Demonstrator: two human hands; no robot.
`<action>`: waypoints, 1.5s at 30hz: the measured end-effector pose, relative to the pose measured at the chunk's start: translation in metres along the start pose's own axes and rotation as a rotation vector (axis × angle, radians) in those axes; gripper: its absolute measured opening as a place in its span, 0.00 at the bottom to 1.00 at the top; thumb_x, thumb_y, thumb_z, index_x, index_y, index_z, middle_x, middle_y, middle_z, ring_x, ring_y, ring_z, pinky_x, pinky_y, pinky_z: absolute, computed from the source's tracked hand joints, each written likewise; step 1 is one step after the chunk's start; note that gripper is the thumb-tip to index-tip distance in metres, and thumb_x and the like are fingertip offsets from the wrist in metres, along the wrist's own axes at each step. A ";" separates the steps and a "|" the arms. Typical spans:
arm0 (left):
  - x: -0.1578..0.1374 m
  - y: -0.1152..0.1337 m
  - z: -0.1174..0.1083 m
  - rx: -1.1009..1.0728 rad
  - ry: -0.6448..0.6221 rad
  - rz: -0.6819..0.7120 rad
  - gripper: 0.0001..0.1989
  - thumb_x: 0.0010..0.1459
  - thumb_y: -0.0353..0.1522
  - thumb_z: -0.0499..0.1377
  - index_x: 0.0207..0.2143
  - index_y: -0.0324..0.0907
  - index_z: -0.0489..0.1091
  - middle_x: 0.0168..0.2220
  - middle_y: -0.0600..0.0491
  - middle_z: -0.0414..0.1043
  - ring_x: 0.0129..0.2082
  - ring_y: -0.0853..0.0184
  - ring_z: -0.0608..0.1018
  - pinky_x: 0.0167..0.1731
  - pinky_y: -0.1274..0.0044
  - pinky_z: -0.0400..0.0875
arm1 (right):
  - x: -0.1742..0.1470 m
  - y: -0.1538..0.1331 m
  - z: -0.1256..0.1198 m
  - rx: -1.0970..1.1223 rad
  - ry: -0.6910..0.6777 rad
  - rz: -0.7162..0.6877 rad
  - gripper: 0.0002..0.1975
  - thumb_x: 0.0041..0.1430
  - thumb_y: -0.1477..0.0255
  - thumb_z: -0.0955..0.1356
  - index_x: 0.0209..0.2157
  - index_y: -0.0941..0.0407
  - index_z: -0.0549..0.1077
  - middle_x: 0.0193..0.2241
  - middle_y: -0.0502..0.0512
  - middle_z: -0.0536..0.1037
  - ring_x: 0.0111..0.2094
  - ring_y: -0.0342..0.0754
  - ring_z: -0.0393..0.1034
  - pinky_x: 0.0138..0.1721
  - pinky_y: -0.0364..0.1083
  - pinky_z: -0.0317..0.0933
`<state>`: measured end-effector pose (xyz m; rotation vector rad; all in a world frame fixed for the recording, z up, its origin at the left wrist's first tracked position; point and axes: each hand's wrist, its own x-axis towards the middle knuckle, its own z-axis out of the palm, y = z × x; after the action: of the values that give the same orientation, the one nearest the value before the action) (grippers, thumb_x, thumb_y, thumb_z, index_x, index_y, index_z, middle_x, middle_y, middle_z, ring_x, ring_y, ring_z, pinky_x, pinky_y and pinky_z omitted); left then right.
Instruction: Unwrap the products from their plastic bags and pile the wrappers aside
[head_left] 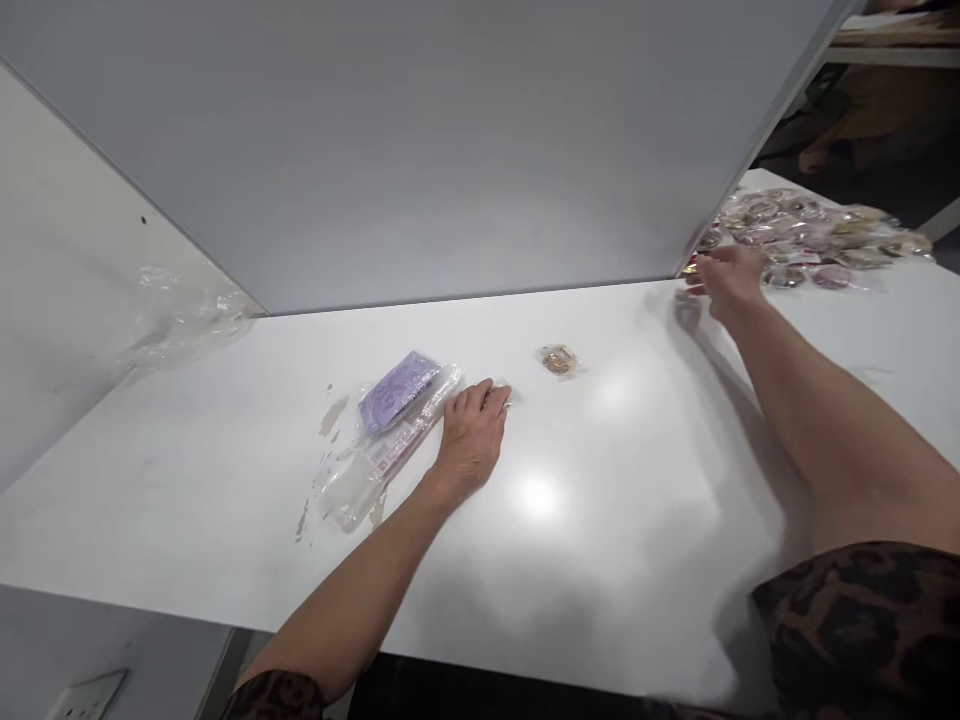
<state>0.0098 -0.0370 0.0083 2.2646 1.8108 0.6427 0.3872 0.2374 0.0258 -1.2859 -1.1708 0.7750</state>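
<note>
My left hand [472, 438] rests on the white table with its fingers curled over a small clear packet [513, 396], mostly hidden under the fingertips. Just left of it lie a purple packet in clear film [399, 392] and a long clear plastic bag with pink-and-white print [397, 446]. A small clear packet holding a gold-coloured piece [560, 360] lies apart, to the right. My right hand [729, 280] is at the end of the grey panel, fingers stretched and slightly apart, beside a heap of small clear packets [817, 235]. Something gold-coloured shows by its fingertips.
A tall grey panel [480, 150] stands along the back of the table [600, 560]. Crumpled clear film [191, 325] sits against the white left wall [67, 300]. A socket plate [88, 697] is below the table edge. Part of another person [817, 150] shows beyond the heap.
</note>
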 end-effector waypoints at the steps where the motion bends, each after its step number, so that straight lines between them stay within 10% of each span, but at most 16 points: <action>1: 0.001 0.001 0.000 -0.003 -0.009 -0.008 0.21 0.75 0.30 0.51 0.65 0.47 0.72 0.67 0.42 0.72 0.68 0.54 0.72 0.65 0.62 0.64 | -0.015 0.002 0.005 -0.073 0.021 -0.017 0.10 0.68 0.77 0.68 0.32 0.52 0.66 0.27 0.50 0.68 0.26 0.42 0.62 0.32 0.47 0.59; 3: 0.003 0.002 -0.001 -0.002 -0.019 -0.020 0.21 0.75 0.30 0.51 0.65 0.46 0.72 0.68 0.41 0.72 0.69 0.53 0.71 0.66 0.61 0.63 | -0.049 -0.001 0.019 -0.222 -0.031 -0.081 0.03 0.66 0.74 0.71 0.40 0.55 0.72 0.35 0.56 0.75 0.32 0.45 0.67 0.38 0.49 0.64; 7: 0.006 0.003 0.000 0.010 -0.022 -0.030 0.23 0.75 0.30 0.48 0.67 0.44 0.70 0.69 0.40 0.71 0.67 0.54 0.72 0.66 0.61 0.63 | -0.123 -0.020 0.063 -0.467 -0.468 -0.242 0.23 0.65 0.62 0.76 0.57 0.57 0.76 0.56 0.67 0.79 0.55 0.59 0.72 0.58 0.58 0.66; 12: 0.012 0.000 0.007 -0.026 0.042 -0.039 0.26 0.75 0.27 0.45 0.70 0.38 0.66 0.65 0.36 0.74 0.62 0.52 0.77 0.65 0.60 0.66 | -0.183 -0.041 0.103 -0.695 -0.664 -0.363 0.22 0.70 0.65 0.68 0.59 0.62 0.75 0.56 0.76 0.77 0.58 0.69 0.67 0.65 0.67 0.57; 18: 0.022 -0.005 0.008 -0.247 0.163 -0.118 0.24 0.72 0.25 0.51 0.67 0.37 0.71 0.50 0.38 0.82 0.53 0.53 0.82 0.61 0.62 0.71 | -0.211 -0.055 0.102 -0.730 -0.584 -0.316 0.26 0.74 0.60 0.60 0.63 0.63 0.68 0.44 0.69 0.79 0.47 0.61 0.71 0.54 0.60 0.67; 22: 0.024 0.002 0.009 -0.731 0.277 -0.212 0.19 0.74 0.34 0.55 0.63 0.42 0.73 0.46 0.45 0.82 0.47 0.58 0.83 0.55 0.67 0.76 | -0.253 -0.060 0.104 -0.237 -0.462 -0.191 0.36 0.70 0.42 0.64 0.65 0.54 0.62 0.42 0.56 0.78 0.41 0.51 0.73 0.45 0.50 0.71; 30: 0.012 0.018 0.004 -1.652 -0.119 -0.279 0.34 0.68 0.54 0.63 0.64 0.40 0.66 0.46 0.46 0.80 0.41 0.64 0.83 0.44 0.73 0.78 | -0.306 -0.066 0.106 -0.340 -0.465 -0.450 0.18 0.63 0.57 0.71 0.50 0.51 0.75 0.49 0.64 0.77 0.52 0.61 0.69 0.58 0.64 0.66; 39: 0.007 0.020 0.000 -1.550 -0.360 -0.182 0.47 0.62 0.39 0.72 0.75 0.42 0.50 0.37 0.55 0.81 0.33 0.68 0.82 0.41 0.72 0.77 | -0.314 -0.068 0.074 0.060 -0.432 0.098 0.55 0.46 0.50 0.82 0.71 0.50 0.62 0.70 0.67 0.64 0.67 0.63 0.65 0.66 0.62 0.65; 45: -0.004 0.031 -0.002 -1.576 -0.410 -0.218 0.50 0.65 0.44 0.70 0.76 0.45 0.43 0.35 0.58 0.79 0.34 0.67 0.83 0.45 0.71 0.79 | -0.330 -0.072 0.074 0.437 -0.495 0.346 0.44 0.39 0.57 0.87 0.55 0.53 0.71 0.45 0.58 0.80 0.41 0.53 0.77 0.42 0.53 0.74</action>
<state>0.0360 -0.0488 0.0219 0.9654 0.7072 0.9410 0.2133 -0.0613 0.0162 -0.9584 -1.0803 1.5779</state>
